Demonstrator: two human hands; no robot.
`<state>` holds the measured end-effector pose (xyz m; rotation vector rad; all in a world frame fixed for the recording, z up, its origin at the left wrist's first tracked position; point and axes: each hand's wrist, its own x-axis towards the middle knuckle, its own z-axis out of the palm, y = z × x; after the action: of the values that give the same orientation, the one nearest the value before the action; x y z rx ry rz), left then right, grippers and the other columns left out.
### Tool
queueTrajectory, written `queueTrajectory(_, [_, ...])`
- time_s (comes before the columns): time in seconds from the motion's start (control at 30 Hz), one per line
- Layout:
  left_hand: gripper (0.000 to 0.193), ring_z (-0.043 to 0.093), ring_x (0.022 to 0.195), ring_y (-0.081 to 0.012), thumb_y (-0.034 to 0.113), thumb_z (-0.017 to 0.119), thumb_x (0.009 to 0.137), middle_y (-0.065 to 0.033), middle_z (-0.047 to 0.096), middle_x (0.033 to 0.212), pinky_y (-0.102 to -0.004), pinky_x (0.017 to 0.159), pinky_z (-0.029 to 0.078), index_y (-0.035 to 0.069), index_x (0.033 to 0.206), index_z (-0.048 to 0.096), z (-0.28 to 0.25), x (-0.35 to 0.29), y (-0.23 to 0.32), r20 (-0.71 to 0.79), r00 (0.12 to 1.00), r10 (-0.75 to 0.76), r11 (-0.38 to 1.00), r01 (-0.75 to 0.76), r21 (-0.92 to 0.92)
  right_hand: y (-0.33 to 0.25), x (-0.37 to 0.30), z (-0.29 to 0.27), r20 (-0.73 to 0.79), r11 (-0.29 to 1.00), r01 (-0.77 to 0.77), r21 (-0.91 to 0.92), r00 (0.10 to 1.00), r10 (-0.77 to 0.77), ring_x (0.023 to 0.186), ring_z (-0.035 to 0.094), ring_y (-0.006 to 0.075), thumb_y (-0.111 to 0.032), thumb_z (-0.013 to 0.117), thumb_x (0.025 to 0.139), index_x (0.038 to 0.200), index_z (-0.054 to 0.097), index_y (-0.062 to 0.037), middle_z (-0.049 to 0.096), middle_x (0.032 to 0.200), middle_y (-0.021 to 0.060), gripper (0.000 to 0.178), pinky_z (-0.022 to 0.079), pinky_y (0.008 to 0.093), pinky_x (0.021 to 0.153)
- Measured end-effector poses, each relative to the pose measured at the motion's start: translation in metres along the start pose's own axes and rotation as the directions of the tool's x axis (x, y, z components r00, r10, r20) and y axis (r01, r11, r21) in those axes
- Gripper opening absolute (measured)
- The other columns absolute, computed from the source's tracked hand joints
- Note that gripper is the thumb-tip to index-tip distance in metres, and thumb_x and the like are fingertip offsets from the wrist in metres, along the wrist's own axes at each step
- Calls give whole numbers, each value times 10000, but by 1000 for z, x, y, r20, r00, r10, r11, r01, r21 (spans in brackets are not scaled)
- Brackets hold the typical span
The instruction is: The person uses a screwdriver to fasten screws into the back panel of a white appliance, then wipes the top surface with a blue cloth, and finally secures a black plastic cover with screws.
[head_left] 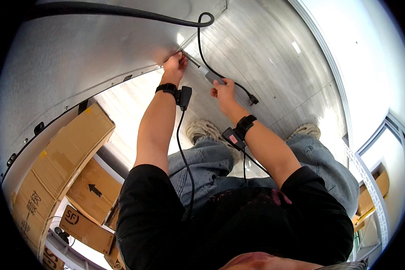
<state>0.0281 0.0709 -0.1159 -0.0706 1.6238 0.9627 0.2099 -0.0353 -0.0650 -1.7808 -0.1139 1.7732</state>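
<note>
My left hand (174,65) is up against the lower edge of a large grey metal panel (99,49), fingers curled in. What they grip, if anything, is hidden. A thin dark rod (191,60) slants from beside those fingertips toward my right hand, with a small wider end. In my right hand (225,91), the fingers close round a grey-handled tool (215,78) whose pale tip points at the rod. I cannot tell whether tip and rod touch. Just behind the tool passes a black power cable (201,49), ending in a plug (253,100) on the floor.
Cardboard boxes (72,148) are stacked at the left below the panel. A thick black cable (121,12) crosses the panel's top. Grey wood-look floor (274,58) lies ahead, bounded by a white wall (369,58). Wired black modules (184,96) are strapped to both wrists.
</note>
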Motion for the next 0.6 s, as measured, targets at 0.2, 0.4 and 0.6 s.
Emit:
queueTrajectory(0.2, [68, 582, 643, -155, 98, 557, 902, -33, 612, 763, -253, 531, 495, 67, 860, 599, 3, -8, 2, -19, 1000, 6, 999, -5, 41, -12, -8, -11, 221, 980, -181, -83, 955, 195, 569, 494, 148, -334, 490, 956, 1158, 431, 28, 522, 807, 101, 419, 447, 325, 520])
queueTrajectory(0.4, [77, 580, 656, -164, 111, 557, 907, -40, 607, 761, -262, 572, 496, 70, 855, 596, 2, -6, 2, -24, 1000, -12, 999, 13, 44, -6, -3, -6, 82, 991, -133, -25, 987, 135, 561, 450, 138, -379, 446, 966, 1001, 478, -16, 487, 763, 76, 366, 446, 321, 527])
queueTrajectory(0.6, [76, 583, 667, -166, 117, 557, 909, -41, 606, 768, -264, 576, 492, 67, 867, 597, 2, -8, 2, -17, 1000, -8, 999, 9, 48, -7, 4, -7, 103, 975, -222, 8, 970, 220, 564, 467, 151, -315, 536, 935, 1104, 426, 9, 503, 790, 97, 382, 458, 335, 528])
